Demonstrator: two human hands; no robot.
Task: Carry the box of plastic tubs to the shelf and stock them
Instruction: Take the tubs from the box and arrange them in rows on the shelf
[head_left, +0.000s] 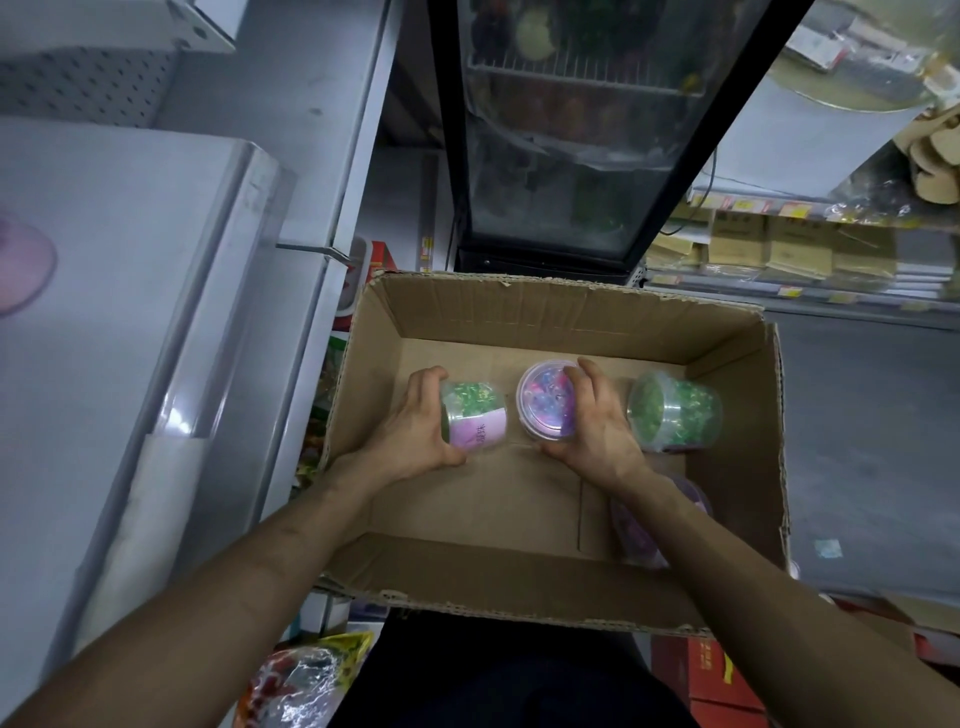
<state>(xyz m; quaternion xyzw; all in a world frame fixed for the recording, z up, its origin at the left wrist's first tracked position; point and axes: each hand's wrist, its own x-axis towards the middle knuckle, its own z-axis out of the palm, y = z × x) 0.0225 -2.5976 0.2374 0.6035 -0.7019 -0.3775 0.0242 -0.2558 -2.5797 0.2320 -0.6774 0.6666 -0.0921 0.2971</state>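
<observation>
An open cardboard box (545, 312) lies below me with several clear plastic tubs on its floor. My left hand (415, 426) grips a tub of green pieces with a pink label (475, 413), lying on its side. My right hand (597, 431) grips a tub of purple and blue pieces (545, 405), its lid facing me. Another green-filled tub (675, 410) lies on its side to the right, untouched. A purple tub (644, 525) lies near the box's right front corner, partly hidden under my right forearm.
A white shelf (130, 286) runs along the left, with a purple tub (23, 265) at its far left edge. A black glass-door fridge (571, 156) stands beyond the box. Stocked shelves (779, 249) fill the right. Packaged goods (306, 680) lie by my legs.
</observation>
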